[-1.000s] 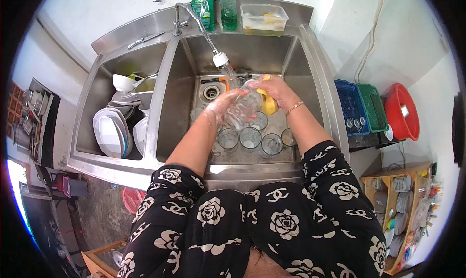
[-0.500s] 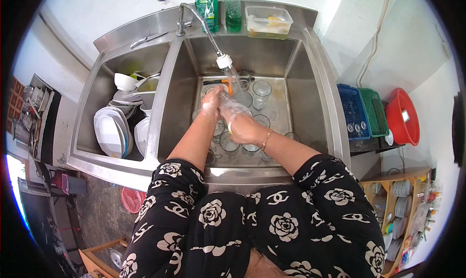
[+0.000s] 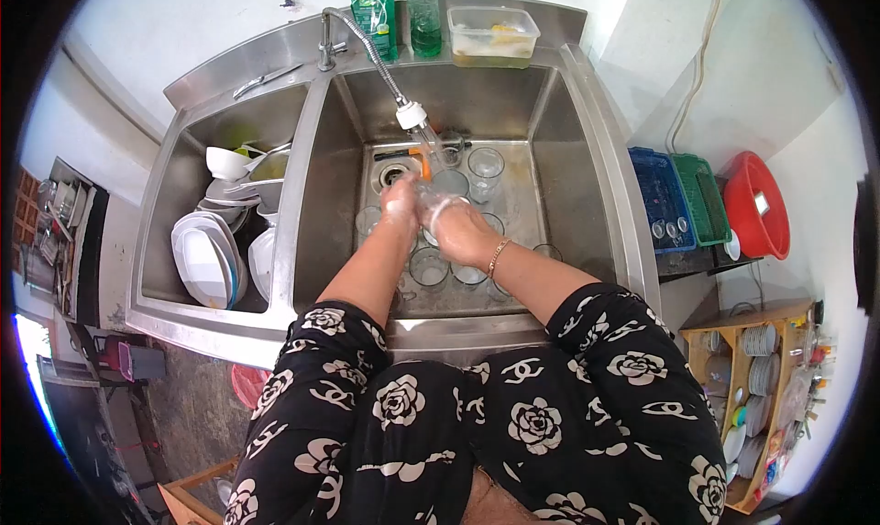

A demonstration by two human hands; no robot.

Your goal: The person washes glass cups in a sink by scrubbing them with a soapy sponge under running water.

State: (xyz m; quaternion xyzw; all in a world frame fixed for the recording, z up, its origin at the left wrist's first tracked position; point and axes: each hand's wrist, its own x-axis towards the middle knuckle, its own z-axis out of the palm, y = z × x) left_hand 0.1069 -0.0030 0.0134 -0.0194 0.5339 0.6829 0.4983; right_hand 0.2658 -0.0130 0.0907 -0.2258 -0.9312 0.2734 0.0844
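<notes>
Under the running tap (image 3: 412,115), my left hand (image 3: 399,201) and my right hand (image 3: 461,232) are close together, low in the large sink basin (image 3: 431,89). Between them is what looks like a wet, clear drinking glass (image 3: 425,199), mostly hidden by fingers, water and suds. White foam clings to my right hand near the knuckles. My left fingers curl round the near side. Several glass mugs and tumblers stand on the basin floor below, among them a tumbler (image 3: 486,169) and a mug (image 3: 428,268). An orange-handled tool (image 3: 424,163) lies behind my hands.
White plates (image 3: 203,264) and bowls (image 3: 225,163) fill the left basin. On the back ledge stand a green pouch (image 3: 374,21), a bottle (image 3: 423,16) and a plastic tub (image 3: 493,37). Blue (image 3: 660,195) and green baskets (image 3: 701,199) and a red basin (image 3: 759,209) sit right.
My hands have shifted slightly lower, and less foam covers them. The drain opening now shows beyond my left hand. The whole view has moved a little.
</notes>
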